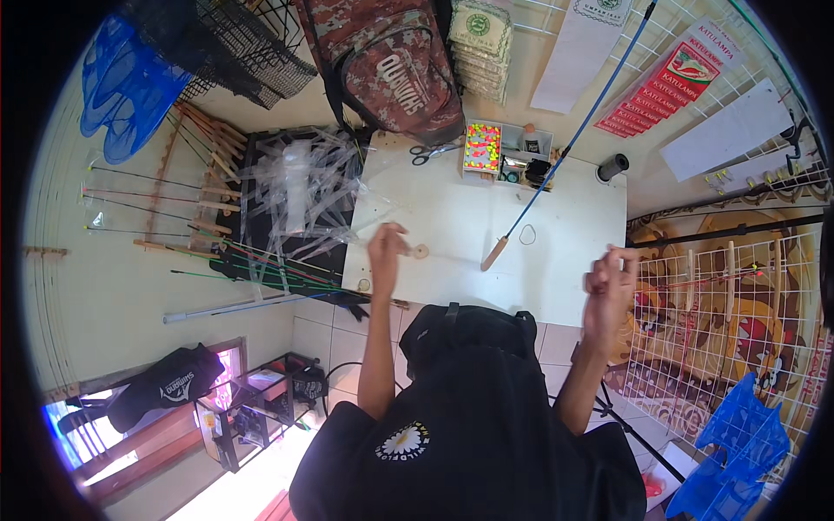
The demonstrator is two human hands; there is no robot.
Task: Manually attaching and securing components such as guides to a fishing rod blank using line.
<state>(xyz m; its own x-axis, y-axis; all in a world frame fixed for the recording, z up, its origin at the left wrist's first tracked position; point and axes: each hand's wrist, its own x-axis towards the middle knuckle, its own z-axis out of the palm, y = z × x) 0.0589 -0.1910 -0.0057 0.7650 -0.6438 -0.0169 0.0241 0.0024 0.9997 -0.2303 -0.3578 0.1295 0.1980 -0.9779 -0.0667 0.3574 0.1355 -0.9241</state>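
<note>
Above the left side of the white table (452, 200) is my left hand (386, 259), its fingers curled in and pressed together. A small round tan piece (421, 252) shows beside its fingertips; I cannot tell whether they touch. My right hand (611, 282) is raised at the table's right edge, fingers bent and tips pinched. What either hand holds, if anything, is too small to make out. Between the hands, a blue fishing rod (565, 152) with a wooden handle (494, 253) slants up to the right. A thin dark loop (527, 234) lies beside the handle.
Scissors (423, 156), a box of bright beads (483, 148) and a dark cylinder (612, 168) sit along the table's back. Crumpled clear plastic (300, 187) heaps at the left. A camouflage backpack (395, 74) hangs behind. A wire grid (695, 313) stands right; tripod legs (625, 425) are below.
</note>
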